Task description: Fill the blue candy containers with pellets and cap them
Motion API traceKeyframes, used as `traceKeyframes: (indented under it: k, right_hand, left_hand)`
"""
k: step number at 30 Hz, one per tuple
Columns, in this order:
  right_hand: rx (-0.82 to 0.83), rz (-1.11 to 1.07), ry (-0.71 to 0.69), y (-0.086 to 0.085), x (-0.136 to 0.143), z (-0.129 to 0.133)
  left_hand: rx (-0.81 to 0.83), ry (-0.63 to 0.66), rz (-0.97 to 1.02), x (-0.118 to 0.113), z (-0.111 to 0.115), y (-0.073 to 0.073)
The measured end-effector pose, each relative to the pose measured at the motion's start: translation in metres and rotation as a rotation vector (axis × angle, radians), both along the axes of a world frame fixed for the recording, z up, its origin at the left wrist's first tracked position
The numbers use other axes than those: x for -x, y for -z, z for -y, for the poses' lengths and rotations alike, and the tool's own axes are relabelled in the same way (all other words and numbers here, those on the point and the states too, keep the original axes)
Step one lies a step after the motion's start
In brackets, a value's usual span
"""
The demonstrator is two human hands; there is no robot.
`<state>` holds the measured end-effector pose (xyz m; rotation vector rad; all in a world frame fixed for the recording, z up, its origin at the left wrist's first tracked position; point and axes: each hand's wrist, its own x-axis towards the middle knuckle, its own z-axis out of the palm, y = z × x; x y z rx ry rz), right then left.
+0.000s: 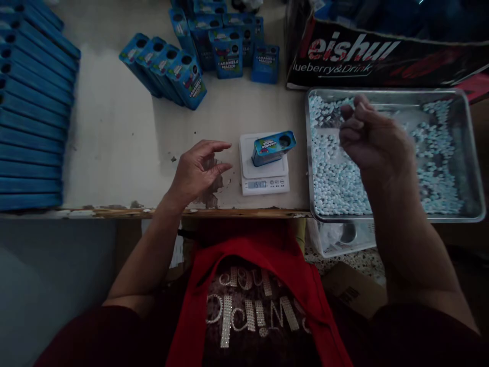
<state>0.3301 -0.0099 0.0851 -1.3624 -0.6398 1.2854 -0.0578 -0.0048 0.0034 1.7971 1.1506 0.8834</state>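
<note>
A blue candy box printed "Caramelo Macizo" stands on a small white digital scale, a dark round hole in its top. Digits are lit on the scale's display. Just left of the scale, my left hand is open, thumb and fingers apart, touching neither scale nor box. Over the metal tray my right hand is raised with its fingers curled together; whatever they may hold is too small to make out. Small pale blue and white candies lie spread in the tray under that hand.
Long rows of blue boxes line the table's left side. More boxes stand in a leaning row and a cluster behind the scale. A black printed carton sits behind the tray. Below the worn table edge is a white basket.
</note>
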Motion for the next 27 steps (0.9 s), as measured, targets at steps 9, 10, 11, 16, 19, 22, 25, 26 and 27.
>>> traceKeyframes:
  k: [9, 10, 11, 16, 19, 22, 25, 26, 27]
  right_hand:
    - [0.063, 0.114, -0.145, 0.048, -0.021, 0.026]
    - [0.013, 0.142, -0.171, 0.038, -0.010, 0.025]
    - [-0.031, 0.169, -0.193, 0.026, 0.002, 0.023]
    - [-0.073, 0.161, -0.307, -0.020, 0.050, 0.008]
    - [-0.070, 0.230, -0.389, -0.030, 0.062, 0.004]
    - [-0.109, 0.416, -0.455, -0.032, 0.065, 0.003]
    - [-0.130, 0.599, -0.521, -0.031, 0.065, 0.000]
    - [-0.131, 0.646, -0.548, -0.030, 0.064, -0.001]
    - [-0.137, 0.682, -0.573, -0.030, 0.063, -0.003]
  left_hand:
    - [-0.012, 0.027, 0.012, -0.016, 0.000, -0.010]
    - [-0.016, 0.027, 0.013, -0.017, 0.000, -0.011]
    - [-0.018, 0.023, 0.013, -0.018, 0.000, -0.012]
    - [0.001, -0.023, 0.018, -0.009, 0.002, -0.011]
    - [0.016, -0.038, 0.043, -0.002, 0.004, -0.006]
    - [0.033, -0.030, 0.079, 0.000, 0.005, -0.003]
    - [0.045, -0.019, 0.082, -0.002, 0.005, -0.002]
    - [0.051, -0.017, 0.080, -0.002, 0.006, -0.002]
    - [0.058, -0.013, 0.078, -0.003, 0.006, -0.002]
